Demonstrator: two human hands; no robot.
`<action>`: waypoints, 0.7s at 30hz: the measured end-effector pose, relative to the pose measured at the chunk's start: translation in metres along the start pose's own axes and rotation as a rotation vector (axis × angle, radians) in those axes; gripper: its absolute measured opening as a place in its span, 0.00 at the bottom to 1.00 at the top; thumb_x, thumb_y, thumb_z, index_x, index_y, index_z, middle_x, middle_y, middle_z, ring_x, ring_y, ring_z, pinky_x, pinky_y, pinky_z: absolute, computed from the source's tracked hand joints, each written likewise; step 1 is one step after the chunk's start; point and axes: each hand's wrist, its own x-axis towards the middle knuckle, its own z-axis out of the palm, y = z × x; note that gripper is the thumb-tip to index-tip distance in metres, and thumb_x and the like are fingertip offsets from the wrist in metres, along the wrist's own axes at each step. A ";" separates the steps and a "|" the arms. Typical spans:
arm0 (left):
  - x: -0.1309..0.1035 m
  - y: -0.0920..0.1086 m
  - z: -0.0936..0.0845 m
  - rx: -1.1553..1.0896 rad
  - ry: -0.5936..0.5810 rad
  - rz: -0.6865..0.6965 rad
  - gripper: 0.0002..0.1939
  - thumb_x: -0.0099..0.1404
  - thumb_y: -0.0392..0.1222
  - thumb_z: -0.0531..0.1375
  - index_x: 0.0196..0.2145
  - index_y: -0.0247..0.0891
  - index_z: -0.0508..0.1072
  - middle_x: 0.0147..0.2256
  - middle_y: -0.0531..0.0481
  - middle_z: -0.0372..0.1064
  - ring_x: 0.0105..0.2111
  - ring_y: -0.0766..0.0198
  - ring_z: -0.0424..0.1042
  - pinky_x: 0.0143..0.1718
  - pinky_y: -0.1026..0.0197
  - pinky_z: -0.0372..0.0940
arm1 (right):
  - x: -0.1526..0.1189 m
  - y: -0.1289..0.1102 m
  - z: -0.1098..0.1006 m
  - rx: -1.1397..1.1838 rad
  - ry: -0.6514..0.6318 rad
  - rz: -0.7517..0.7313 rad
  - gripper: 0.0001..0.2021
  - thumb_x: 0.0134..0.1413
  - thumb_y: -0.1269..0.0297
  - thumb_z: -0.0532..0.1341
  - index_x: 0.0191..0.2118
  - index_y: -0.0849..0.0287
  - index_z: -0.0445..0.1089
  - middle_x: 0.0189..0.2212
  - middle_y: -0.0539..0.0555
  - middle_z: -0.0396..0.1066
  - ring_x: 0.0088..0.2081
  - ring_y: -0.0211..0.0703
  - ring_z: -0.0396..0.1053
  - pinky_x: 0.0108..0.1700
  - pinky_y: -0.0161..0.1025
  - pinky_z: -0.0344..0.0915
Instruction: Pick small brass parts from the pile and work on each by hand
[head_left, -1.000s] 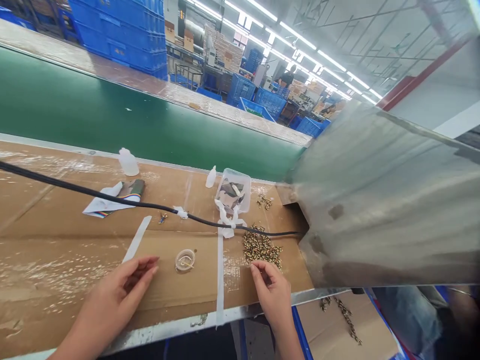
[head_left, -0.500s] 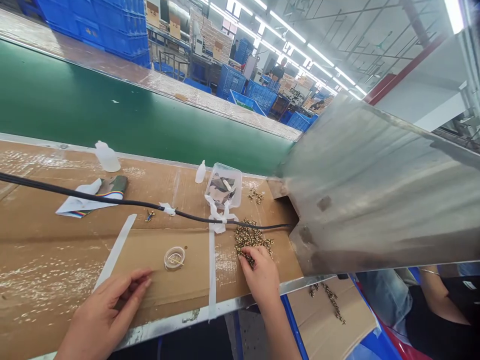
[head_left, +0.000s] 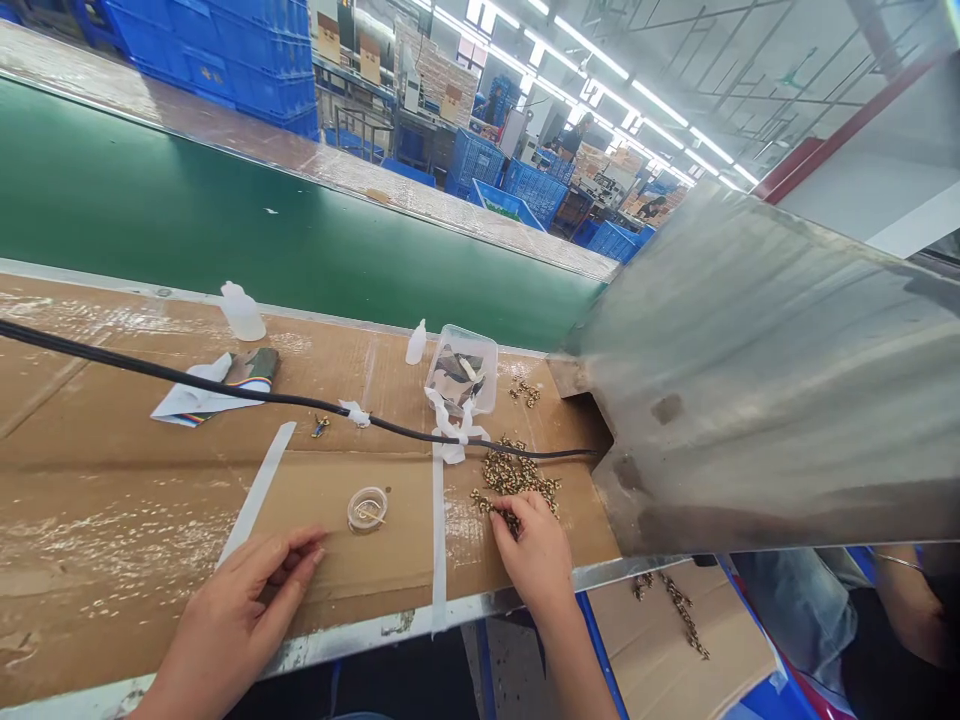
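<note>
My right hand (head_left: 534,550) is at the near edge of a heap of small brass-and-dark metal parts (head_left: 517,470). Its thumb and forefinger are closed on a small metal part there, partly hidden by the fingers. Several parts lie just left of the fingertips. My left hand (head_left: 255,590) hovers over the cardboard mat (head_left: 322,590), thumb and fingertips drawn together; anything between them is hidden. Beyond it sits a small round clear dish (head_left: 367,510) with a thin pale stick in it.
A black cable (head_left: 285,398) crosses the bench. Behind it stand a clear plastic tub (head_left: 461,370), two white bottles (head_left: 244,315) and a folded cloth (head_left: 255,368). A metal housing (head_left: 750,400) blocks the right side. A green conveyor belt (head_left: 300,240) runs behind. Another person's arm (head_left: 911,600) shows lower right.
The camera view has shifted, so the bench appears slightly farther right. A few parts now lie apart at the heap's left edge, by my right fingertips. My left hand keeps its closed pose.
</note>
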 end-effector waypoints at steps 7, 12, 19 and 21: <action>-0.001 0.000 0.001 -0.007 -0.009 -0.008 0.16 0.62 0.53 0.55 0.43 0.45 0.71 0.38 0.50 0.74 0.37 0.59 0.72 0.40 0.62 0.67 | 0.000 -0.002 0.000 0.026 -0.006 -0.026 0.08 0.55 0.67 0.55 0.37 0.53 0.72 0.37 0.52 0.69 0.38 0.44 0.68 0.38 0.38 0.62; -0.001 -0.002 0.001 0.013 0.000 0.028 0.14 0.62 0.52 0.56 0.43 0.45 0.71 0.36 0.51 0.74 0.35 0.60 0.73 0.39 0.63 0.67 | 0.006 -0.007 -0.003 0.078 -0.020 -0.053 0.07 0.57 0.64 0.55 0.35 0.54 0.71 0.35 0.52 0.69 0.35 0.43 0.67 0.35 0.37 0.61; 0.001 0.002 0.001 0.006 0.076 0.102 0.13 0.64 0.50 0.54 0.41 0.44 0.72 0.34 0.52 0.75 0.33 0.63 0.73 0.35 0.65 0.68 | 0.000 0.002 -0.002 0.147 -0.029 0.007 0.09 0.57 0.58 0.56 0.32 0.55 0.70 0.33 0.51 0.68 0.29 0.39 0.65 0.34 0.37 0.61; 0.001 0.001 0.002 0.011 0.085 0.109 0.13 0.64 0.50 0.54 0.41 0.44 0.72 0.33 0.52 0.74 0.32 0.63 0.73 0.34 0.65 0.68 | -0.005 0.009 -0.001 0.173 -0.003 0.022 0.09 0.56 0.57 0.56 0.31 0.55 0.69 0.32 0.50 0.67 0.30 0.40 0.66 0.35 0.37 0.61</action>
